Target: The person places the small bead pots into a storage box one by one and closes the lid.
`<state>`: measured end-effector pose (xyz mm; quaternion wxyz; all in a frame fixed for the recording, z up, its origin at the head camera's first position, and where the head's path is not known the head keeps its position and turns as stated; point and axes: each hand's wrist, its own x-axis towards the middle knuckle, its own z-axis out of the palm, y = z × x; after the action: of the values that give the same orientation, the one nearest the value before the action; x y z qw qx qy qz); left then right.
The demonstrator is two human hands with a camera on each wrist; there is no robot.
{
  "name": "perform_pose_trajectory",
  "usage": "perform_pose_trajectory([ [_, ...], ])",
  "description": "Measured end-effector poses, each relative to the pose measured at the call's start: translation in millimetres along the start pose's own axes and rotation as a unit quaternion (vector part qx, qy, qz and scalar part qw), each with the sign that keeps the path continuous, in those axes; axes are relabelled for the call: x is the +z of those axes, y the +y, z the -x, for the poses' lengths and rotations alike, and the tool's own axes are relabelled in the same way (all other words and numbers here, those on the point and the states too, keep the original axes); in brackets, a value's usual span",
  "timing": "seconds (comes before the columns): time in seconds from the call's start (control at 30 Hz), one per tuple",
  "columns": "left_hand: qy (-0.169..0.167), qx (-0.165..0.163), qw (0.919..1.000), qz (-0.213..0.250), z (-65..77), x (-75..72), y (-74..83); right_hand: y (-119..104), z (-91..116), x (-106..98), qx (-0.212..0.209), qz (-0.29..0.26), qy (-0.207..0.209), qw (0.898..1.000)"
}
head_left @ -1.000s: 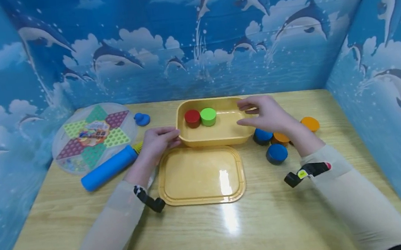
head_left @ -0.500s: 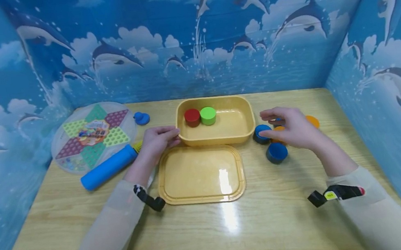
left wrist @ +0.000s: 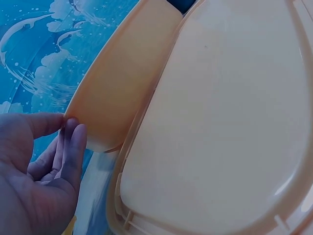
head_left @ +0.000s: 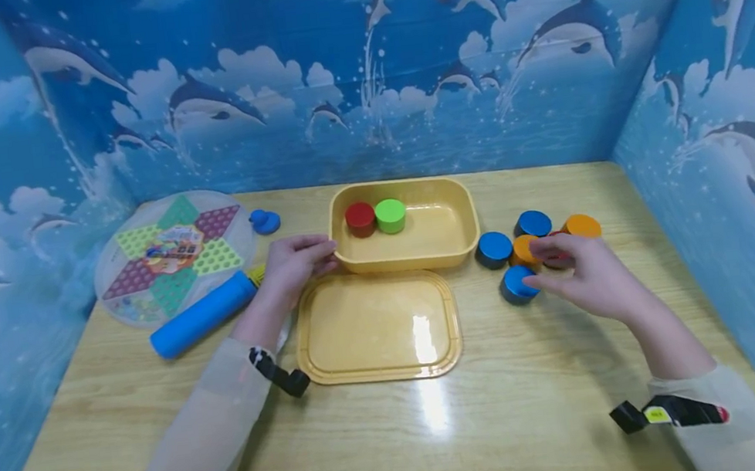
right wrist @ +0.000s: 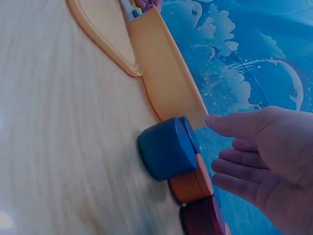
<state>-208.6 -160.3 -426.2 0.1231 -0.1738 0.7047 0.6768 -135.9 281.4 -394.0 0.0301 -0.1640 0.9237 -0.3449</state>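
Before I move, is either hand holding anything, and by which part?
The left hand pinches the box by the rim at its left end. The right hand holds nothing.

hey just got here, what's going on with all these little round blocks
A person's left hand pinches the left end of a yellow box holding a red block and a green block. The right hand is held open, gripping nothing, by a cluster outside the box: three blue blocks, two orange blocks and a partly hidden dark red block. A matching lid lies flat in front of the box.
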Motion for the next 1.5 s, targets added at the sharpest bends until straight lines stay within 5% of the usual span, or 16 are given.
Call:
perform_pose_trajectory([
  [0.57, 0.009, 0.009, 0.9997, -0.022, -5.8, -3.3, -0.2, 15, 14, 30, 0.079, -0.011, 0.001, 0.997],
  [0.93, 0.013, 0.003, 0.9995, -0.03, -4.3, -0.7, 0.0, 20, 17, 45, 0.057, 0.024, 0.044, 0.997],
  [1.2, 0.016, 0.002, 0.9995, -0.027, -4.6, 1.1, 0.2, 8, 21, 32, 0.08, -0.006, 0.04, 0.996],
  [1.5, 0.015, 0.005, 0.9997, -0.019, -3.8, 0.6, -1.0, -10, 4, 11, 0.017, -0.038, 0.054, 0.998],
])
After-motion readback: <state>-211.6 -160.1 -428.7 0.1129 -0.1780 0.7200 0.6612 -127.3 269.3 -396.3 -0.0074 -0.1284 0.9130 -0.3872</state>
